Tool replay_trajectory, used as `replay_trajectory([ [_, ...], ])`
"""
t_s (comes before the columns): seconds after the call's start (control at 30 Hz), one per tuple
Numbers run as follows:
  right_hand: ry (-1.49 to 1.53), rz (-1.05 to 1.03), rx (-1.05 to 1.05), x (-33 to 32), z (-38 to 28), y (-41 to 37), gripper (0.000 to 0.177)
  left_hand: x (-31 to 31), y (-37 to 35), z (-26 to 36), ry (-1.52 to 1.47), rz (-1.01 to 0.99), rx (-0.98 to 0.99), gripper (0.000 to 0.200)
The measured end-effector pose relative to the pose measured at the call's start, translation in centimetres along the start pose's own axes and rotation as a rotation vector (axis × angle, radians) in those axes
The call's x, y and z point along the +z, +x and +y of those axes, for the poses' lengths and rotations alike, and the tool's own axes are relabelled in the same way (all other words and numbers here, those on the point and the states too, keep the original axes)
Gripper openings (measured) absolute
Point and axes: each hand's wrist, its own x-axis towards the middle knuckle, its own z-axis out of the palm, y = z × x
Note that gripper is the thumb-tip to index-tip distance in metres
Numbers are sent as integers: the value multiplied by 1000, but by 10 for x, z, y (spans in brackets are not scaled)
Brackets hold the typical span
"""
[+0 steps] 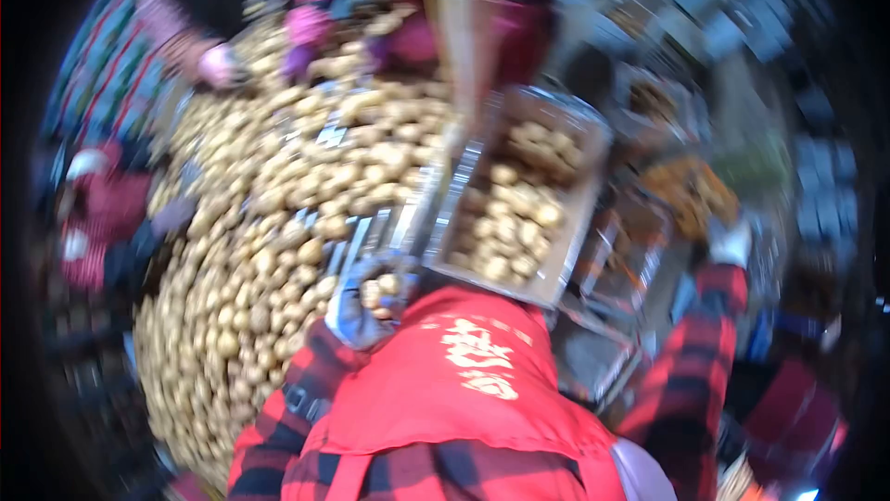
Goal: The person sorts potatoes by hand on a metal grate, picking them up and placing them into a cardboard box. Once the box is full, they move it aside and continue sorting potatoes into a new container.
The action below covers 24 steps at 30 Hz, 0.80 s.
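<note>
My left hand point(350, 308), in a blue and white glove, is curled around a few small potatoes point(380, 290) at the edge of a large potato heap point(269, 214). Just right of it, against my red apron, stands a tilted, clear-walled crate point(579, 251) partly filled with potatoes point(514, 228). My right hand point(730, 243), in a pale glove, is stretched far out to the right. It is beside an orange, net-like pile point(691, 195); blur hides its fingers and whether they touch the pile.
Co-workers' gloved hands point(221, 65) reach into the heap's far side, and another person point(107, 204) is at the left. More clear crates point(626, 251) stand right of the potato crate. A person in dark red point(505, 38) stands behind it.
</note>
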Motion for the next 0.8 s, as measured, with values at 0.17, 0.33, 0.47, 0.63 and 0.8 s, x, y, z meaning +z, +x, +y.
replay_trajectory([
  [0.17,-611,-285,-21,137,116,-80,51,-4,-25,-4,-236,181,81,33],
  [0.33,-1096,-1050,-163,257,281,-253,42,-43,-60,6,-342,108,149,39],
  [0.47,-1057,-1570,-518,309,366,-352,50,-41,-100,12,-340,100,303,45],
  [0.63,-1070,-1867,-754,368,416,-412,53,-91,-118,10,-384,131,432,32],
  [0.8,-1081,-1666,-1070,444,475,-443,54,-111,-121,11,-363,24,563,36],
])
